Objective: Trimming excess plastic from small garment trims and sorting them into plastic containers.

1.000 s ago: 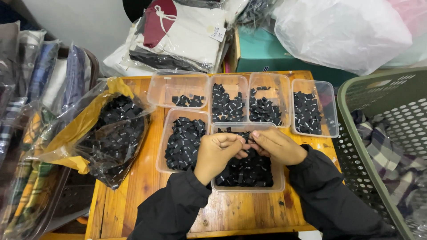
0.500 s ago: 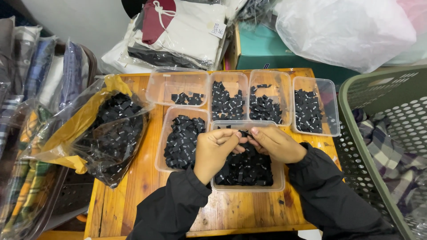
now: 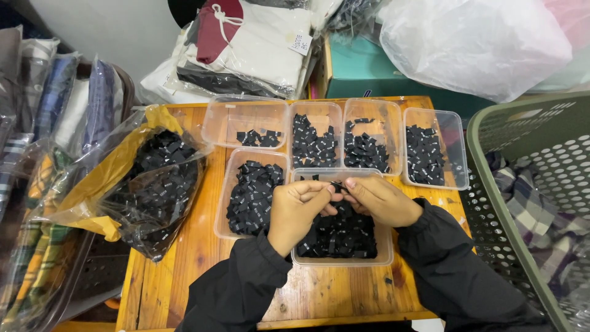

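Both hands, the left hand point(image 3: 299, 206) and the right hand point(image 3: 378, 200), pinch one small black tag point(image 3: 337, 184) together over the near box point(image 3: 342, 229). The boxes at 12 o'clock point(image 3: 367, 146) hold sorted tags. The bag point(image 3: 157, 184) at 9 o'clock looks very full, so I think lots is left.

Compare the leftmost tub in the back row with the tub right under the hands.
The back-left tub holds only a small cluster of black labels, with most of its floor bare; the tub under the hands is heaped nearly full. The back-left tub stands apart from both hands; over the near tub the left hand and right hand pinch one black label between them. Both are clear plastic tubs on the wooden table.
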